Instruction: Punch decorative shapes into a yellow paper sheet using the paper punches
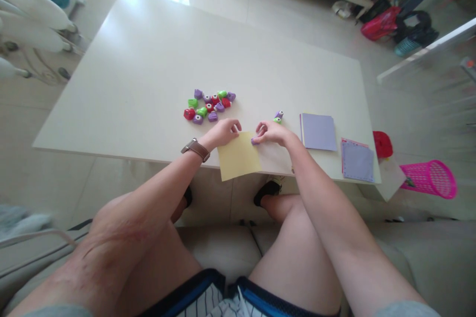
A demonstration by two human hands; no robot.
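A yellow paper square lies at the near edge of the white table, its lower part sticking out past the edge. My left hand has its fingers on the paper's upper left corner. Beside the upper right corner, my right hand pinches a small purple piece. Just beyond the right hand lie a purple and green pair of small pieces. A cluster of several purple, green and red pieces sits beyond my left hand.
On the white table, a stack of purple paper squares lies to the right, with a patterned stack near the right edge. A pink basket is beyond that edge. My legs are below the near edge.
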